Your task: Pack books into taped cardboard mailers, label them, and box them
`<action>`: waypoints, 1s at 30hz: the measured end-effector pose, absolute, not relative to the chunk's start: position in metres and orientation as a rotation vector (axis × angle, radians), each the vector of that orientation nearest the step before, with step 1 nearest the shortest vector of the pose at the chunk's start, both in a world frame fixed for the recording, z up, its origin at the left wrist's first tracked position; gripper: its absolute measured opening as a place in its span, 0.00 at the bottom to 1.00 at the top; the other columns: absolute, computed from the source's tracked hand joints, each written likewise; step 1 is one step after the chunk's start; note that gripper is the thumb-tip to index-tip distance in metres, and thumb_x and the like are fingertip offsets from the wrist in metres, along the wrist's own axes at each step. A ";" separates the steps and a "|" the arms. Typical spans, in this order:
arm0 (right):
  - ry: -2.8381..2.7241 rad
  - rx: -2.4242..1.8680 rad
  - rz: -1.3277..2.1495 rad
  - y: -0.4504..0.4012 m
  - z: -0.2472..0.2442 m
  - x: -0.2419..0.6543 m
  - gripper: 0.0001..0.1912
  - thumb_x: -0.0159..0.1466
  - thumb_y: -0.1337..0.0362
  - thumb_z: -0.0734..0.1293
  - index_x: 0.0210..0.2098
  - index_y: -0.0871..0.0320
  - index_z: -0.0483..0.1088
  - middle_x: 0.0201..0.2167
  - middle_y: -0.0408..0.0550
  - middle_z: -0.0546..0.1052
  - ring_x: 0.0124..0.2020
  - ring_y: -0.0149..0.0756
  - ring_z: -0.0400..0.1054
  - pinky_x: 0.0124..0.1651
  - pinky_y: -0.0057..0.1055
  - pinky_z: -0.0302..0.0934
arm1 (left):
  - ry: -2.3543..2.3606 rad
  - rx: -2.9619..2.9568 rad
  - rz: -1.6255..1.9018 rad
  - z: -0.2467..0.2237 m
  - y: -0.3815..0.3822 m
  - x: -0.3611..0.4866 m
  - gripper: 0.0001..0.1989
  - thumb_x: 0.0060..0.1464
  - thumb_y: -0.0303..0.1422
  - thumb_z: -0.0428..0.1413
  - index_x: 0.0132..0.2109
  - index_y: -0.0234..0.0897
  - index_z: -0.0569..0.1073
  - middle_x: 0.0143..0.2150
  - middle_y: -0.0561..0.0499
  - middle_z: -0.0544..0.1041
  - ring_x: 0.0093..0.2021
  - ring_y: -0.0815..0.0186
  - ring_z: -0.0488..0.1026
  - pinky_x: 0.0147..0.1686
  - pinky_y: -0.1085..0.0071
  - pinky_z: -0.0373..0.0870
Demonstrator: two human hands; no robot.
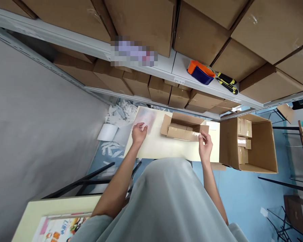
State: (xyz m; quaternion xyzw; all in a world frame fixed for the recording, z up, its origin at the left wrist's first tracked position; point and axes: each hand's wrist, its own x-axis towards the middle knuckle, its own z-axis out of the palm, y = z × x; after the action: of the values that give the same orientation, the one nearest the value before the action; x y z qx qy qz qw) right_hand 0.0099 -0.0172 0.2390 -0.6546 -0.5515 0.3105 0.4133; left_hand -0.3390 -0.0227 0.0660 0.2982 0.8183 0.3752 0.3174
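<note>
Open carton between two hands: flap, film and edge hazards

The small open carton sits on the cream surface, flaps spread, brown contents visible inside; all places below are taken from it. The right grip is at its right end, fingers drawn nearly together at the right flap; whether they pinch that flap or merely touch it cannot be told. The left grip is to the carton's left, well apart from it, loosely curled with a gap between thumb and fingers, beside a pinkish clear film; whether it has hold of the film cannot be told.

Risks, in the inspector's judgement: a pull on the right flap alone could crease or tear it, or turn the carton, since no second hand steadies the left end; the film, thin and slack, could slide or catch under a finger; contents could shift if the carton tips.

Right of the carton, the large open box stands close by; a wide swing of the right arm could strike its wall. Beyond the carton, on the shelf, the pliers lie near the front edge; a knock to the shelf could bring them down.
</note>
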 end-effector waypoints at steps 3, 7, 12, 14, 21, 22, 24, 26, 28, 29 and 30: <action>-1.405 -1.627 0.863 -0.018 0.250 -0.009 0.20 0.72 0.47 0.67 0.52 0.55 0.79 0.54 0.58 0.82 0.57 0.48 0.77 0.61 0.47 0.71 | 2.265 0.975 0.805 0.057 -0.004 -0.347 0.22 0.56 0.36 0.63 0.57 0.33 0.75 0.62 0.31 0.75 0.67 0.42 0.69 0.71 0.48 0.62; -1.402 -1.601 0.952 -0.021 0.256 -0.021 0.18 0.71 0.48 0.68 0.49 0.54 0.80 0.52 0.55 0.84 0.54 0.48 0.78 0.59 0.47 0.72 | 2.242 1.123 0.503 0.045 0.016 -0.335 0.29 0.56 0.40 0.65 0.61 0.29 0.73 0.69 0.23 0.66 0.68 0.33 0.65 0.66 0.46 0.64; -1.381 -1.618 0.980 -0.028 0.257 -0.024 0.17 0.71 0.48 0.68 0.45 0.53 0.81 0.47 0.54 0.85 0.50 0.48 0.80 0.57 0.48 0.74 | 2.253 1.182 0.344 0.030 0.026 -0.313 0.30 0.58 0.35 0.58 0.63 0.19 0.69 0.67 0.12 0.64 0.67 0.25 0.64 0.59 0.40 0.67; -1.356 -1.626 0.995 -0.032 0.257 -0.023 0.17 0.71 0.48 0.69 0.45 0.53 0.81 0.46 0.53 0.86 0.48 0.48 0.81 0.56 0.48 0.75 | 2.266 1.181 0.367 0.029 0.032 -0.312 0.29 0.58 0.32 0.56 0.63 0.18 0.68 0.66 0.10 0.64 0.67 0.25 0.64 0.58 0.40 0.67; -1.338 -1.625 1.083 -0.042 0.254 -0.023 0.17 0.71 0.47 0.69 0.43 0.52 0.81 0.44 0.53 0.86 0.47 0.49 0.82 0.54 0.47 0.76 | 2.245 1.105 0.361 0.056 0.062 -0.342 0.19 0.50 0.29 0.58 0.50 0.26 0.76 0.56 0.15 0.74 0.55 0.32 0.77 0.54 0.41 0.71; -1.341 -1.617 1.098 -0.043 0.254 -0.024 0.17 0.71 0.47 0.68 0.43 0.52 0.81 0.44 0.52 0.86 0.47 0.49 0.82 0.54 0.47 0.76 | 2.250 1.091 0.352 0.065 0.063 -0.349 0.16 0.50 0.28 0.59 0.47 0.28 0.76 0.52 0.18 0.77 0.53 0.33 0.78 0.54 0.41 0.71; -1.349 -1.596 1.118 -0.044 0.255 -0.026 0.16 0.71 0.47 0.69 0.43 0.51 0.81 0.43 0.52 0.86 0.47 0.49 0.82 0.54 0.47 0.76 | 2.271 1.080 0.347 0.085 0.059 -0.363 0.11 0.51 0.29 0.58 0.43 0.32 0.76 0.43 0.25 0.80 0.50 0.35 0.80 0.53 0.42 0.73; -1.351 -1.573 1.138 -0.044 0.258 -0.029 0.16 0.71 0.47 0.69 0.43 0.51 0.81 0.43 0.52 0.86 0.46 0.48 0.82 0.54 0.47 0.77 | 2.311 1.080 0.443 0.111 0.046 -0.374 0.06 0.55 0.32 0.57 0.41 0.37 0.75 0.34 0.35 0.79 0.46 0.37 0.80 0.52 0.45 0.75; -1.347 -1.550 1.162 -0.042 0.261 -0.031 0.16 0.71 0.47 0.69 0.42 0.51 0.82 0.43 0.52 0.86 0.46 0.48 0.82 0.53 0.47 0.77 | 2.326 1.061 0.713 0.144 0.026 -0.376 0.04 0.56 0.35 0.56 0.37 0.40 0.74 0.26 0.44 0.75 0.40 0.42 0.80 0.48 0.49 0.77; -1.343 -1.536 1.177 -0.040 0.263 -0.033 0.16 0.71 0.46 0.70 0.42 0.51 0.82 0.43 0.52 0.86 0.46 0.48 0.82 0.54 0.47 0.77 | 2.284 1.046 0.851 0.163 0.013 -0.374 0.06 0.57 0.37 0.56 0.37 0.41 0.74 0.23 0.48 0.72 0.37 0.44 0.80 0.46 0.52 0.78; -1.337 -1.522 1.197 -0.039 0.265 -0.034 0.17 0.70 0.46 0.70 0.43 0.51 0.82 0.43 0.52 0.86 0.47 0.48 0.82 0.55 0.47 0.77 | 2.191 1.039 0.966 0.182 0.001 -0.370 0.08 0.58 0.39 0.56 0.38 0.41 0.75 0.23 0.49 0.73 0.35 0.47 0.80 0.43 0.56 0.79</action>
State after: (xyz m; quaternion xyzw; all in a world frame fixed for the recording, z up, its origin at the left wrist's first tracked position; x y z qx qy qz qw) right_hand -0.0340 -0.0386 0.2654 -0.5971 -0.5248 0.4697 0.3841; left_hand -0.3696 0.0007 0.1822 0.3843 0.8099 0.3570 0.2627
